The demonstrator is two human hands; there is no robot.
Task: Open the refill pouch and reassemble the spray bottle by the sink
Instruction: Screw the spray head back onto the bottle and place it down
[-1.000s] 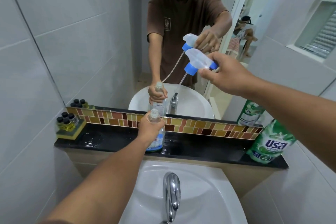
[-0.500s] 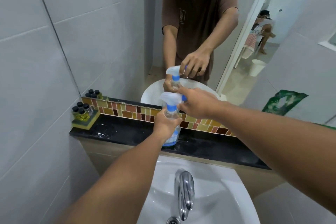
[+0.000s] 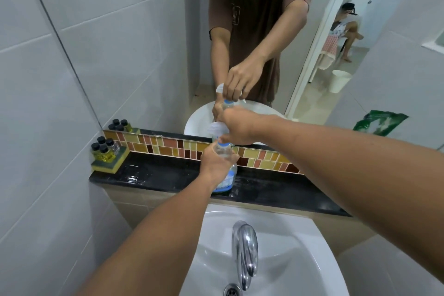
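A clear spray bottle with a blue-and-white label stands upright on the black ledge behind the sink. My left hand is wrapped around its upper body. The white spray head with a blue collar sits on the bottle's neck. My right hand grips that head from above, its fingers down at the collar. The green refill pouch itself is out of frame; only its reflection shows in the mirror at the right.
A white sink with a chrome tap lies below the ledge. Several small dark-capped bottles on a yellow sponge stand at the ledge's left end. Water puddles on the ledge. The mirror rises behind a mosaic tile strip.
My right hand brought the spray head down from up in the air onto the bottle's neck, its tube now inside. My left hand kept hold of the bottle. The camera tilted down.
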